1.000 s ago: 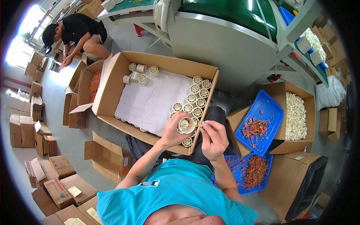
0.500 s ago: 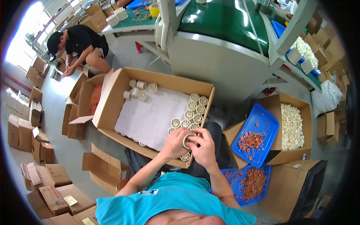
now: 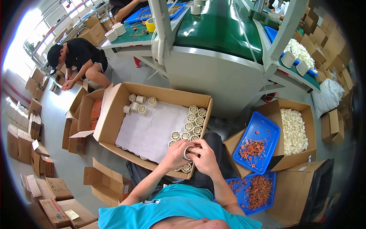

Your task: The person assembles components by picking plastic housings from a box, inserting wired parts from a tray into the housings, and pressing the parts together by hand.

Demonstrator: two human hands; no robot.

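Observation:
A white cylindrical plastic part point(image 3: 187, 153) is held up over the near right corner of a large open cardboard box point(image 3: 152, 90). My left hand point(image 3: 175, 155) is closed round its left side. On the other side my right hand point(image 3: 206, 158) is closed on it too, with fingertips reaching into the opening; whatever they touch inside is hidden. Similar white round parts point(image 3: 188, 127) stand in rows along the box's right side, open ends up. Several more white cylinders point(image 3: 142, 110) lie loosely at the far left, some on their sides. Pale sheet point(image 3: 150, 128) covers the middle.
To my right, a blue tray point(image 3: 273, 131) of red-and-orange wired pieces rests on a box point(image 3: 315, 131) full of small white parts. Another blue tray point(image 3: 271, 191) lies nearer me. A green-topped conveyor point(image 3: 217, 34) stands ahead. A person point(image 3: 82, 57) crouches at the far left.
Both hands still hold the white part, with only slight finger movement. My view has tilted up a little, so more of the conveyor and another person's arm at the far table show.

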